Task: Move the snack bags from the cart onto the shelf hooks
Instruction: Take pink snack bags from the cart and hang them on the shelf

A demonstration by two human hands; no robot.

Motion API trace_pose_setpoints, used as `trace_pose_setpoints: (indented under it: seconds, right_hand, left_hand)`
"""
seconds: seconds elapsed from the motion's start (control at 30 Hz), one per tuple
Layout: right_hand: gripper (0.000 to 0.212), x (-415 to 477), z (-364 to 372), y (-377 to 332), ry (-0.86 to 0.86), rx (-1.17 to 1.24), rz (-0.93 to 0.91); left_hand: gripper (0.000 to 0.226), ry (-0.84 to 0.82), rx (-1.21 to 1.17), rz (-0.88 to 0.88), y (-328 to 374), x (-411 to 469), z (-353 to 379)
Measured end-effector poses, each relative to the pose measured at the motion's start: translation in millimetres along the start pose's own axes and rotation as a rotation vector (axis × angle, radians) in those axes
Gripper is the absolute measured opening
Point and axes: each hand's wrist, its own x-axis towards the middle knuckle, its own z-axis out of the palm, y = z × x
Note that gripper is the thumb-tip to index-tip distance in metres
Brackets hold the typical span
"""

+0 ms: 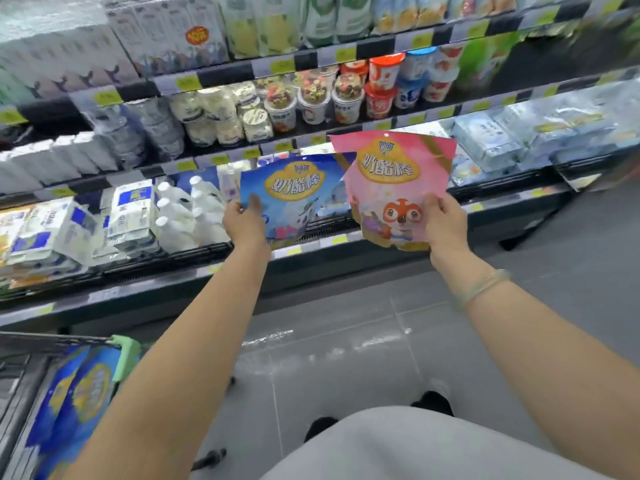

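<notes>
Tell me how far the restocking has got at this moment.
Done: no bag can be seen hanging on a hook yet. In hand: the left hand holds a blue bag and the right hand a pink bag, both raised toward the shelves. Left: more blue bags lie in the cart.

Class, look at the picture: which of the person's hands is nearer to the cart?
Left. The left hand, holding the blue bag, is above the cart; the right hand, holding the pink bag, is farther right.

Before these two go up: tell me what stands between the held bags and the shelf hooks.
Nothing visible blocks them. The left hand holds the blue snack bag and the right hand the pink snack bag, both raised in open air before the shelves. The hooks themselves are not visible, hidden behind the bags or blurred.
</notes>
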Motion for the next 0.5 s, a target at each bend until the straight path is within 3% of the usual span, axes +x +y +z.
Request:
trace_pose_setpoints:
  seconds: [0.37,0.5]
  right_hand:
    - [0.021,153,-197,28,0.086,-0.012,0.048]
    - [0.029,212,-248,35,0.118,-0.022,0.076]
  left_hand:
    - [0.037,-0.148,0.067,-0.062,-22,-98,258]
    - [0.036,-0.192,0.039,-0.098,-26,-117,332]
